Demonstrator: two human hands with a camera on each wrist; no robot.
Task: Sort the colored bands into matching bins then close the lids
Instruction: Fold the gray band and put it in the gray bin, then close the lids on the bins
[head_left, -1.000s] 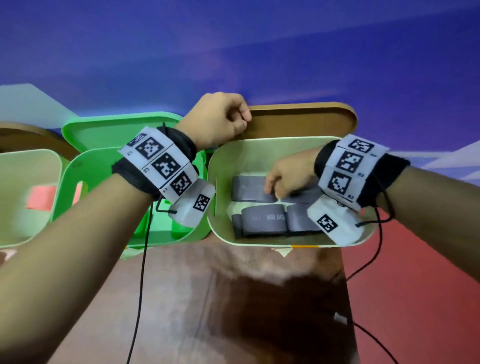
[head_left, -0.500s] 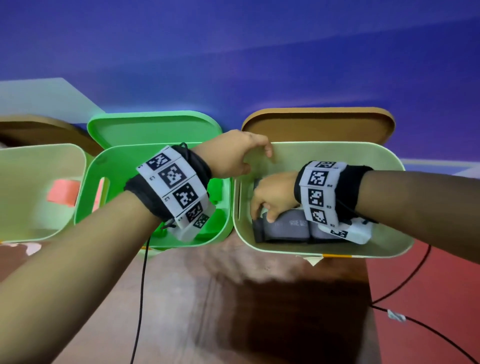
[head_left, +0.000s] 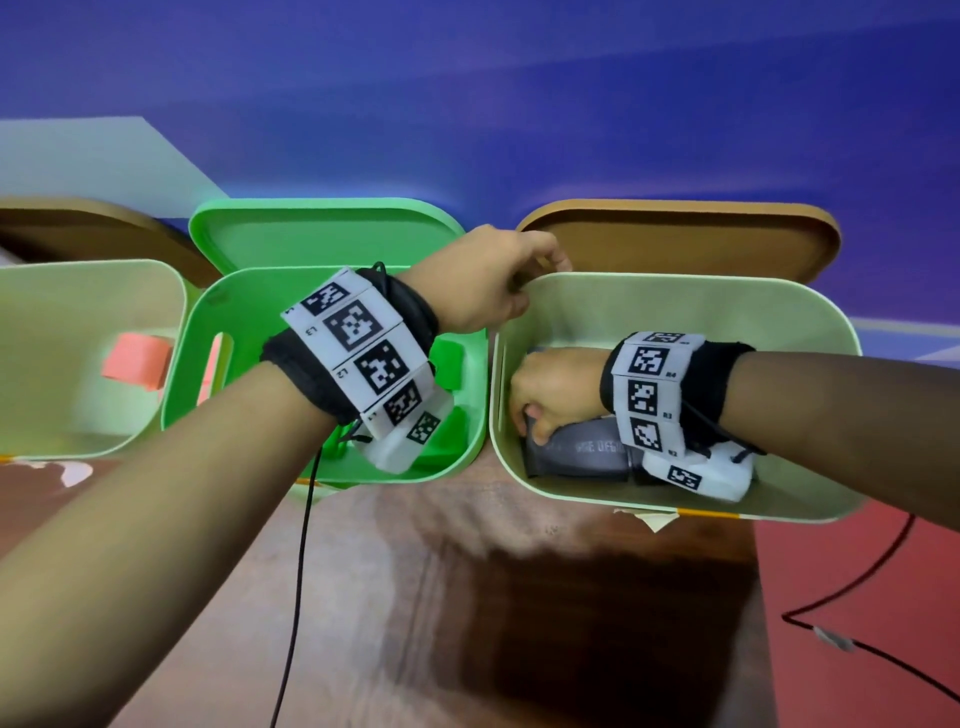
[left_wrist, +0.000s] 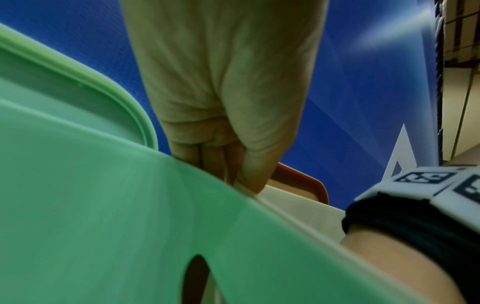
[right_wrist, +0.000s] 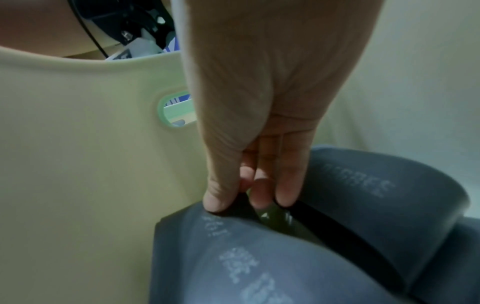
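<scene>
Grey rubber bands (head_left: 582, 449) lie in the pale green plastic bin w/ brown lid (head_left: 675, 296), far right on the brown wooden table (head_left: 415, 597). Vs half a sec ago: the right hand (head_left: 556, 392) sits a bit lower and further left in that bin, knuckles up, thumb and fingers (right_wrist: 262, 193) pinching the left edge of the near grey band. The left hand (head_left: 483, 283) has slid from the bin's left wall to its far left corner; it grips the rim there, thumb inside, fingers (left_wrist: 207, 162) curled outside. Bins and lids haven't moved.

The pinched band is folded flat, long axis running left-right along the near wall, printed white text facing up; its left end is tipped up at the fingers. A second grey band lies just beside it on the far side, same axis.

Bright green plastic bin (head_left: 208, 332) stands just left, touching, lid up, green bands inside. Another pale bin (head_left: 78, 291) at far left holds a pink band (head_left: 137, 361).
</scene>
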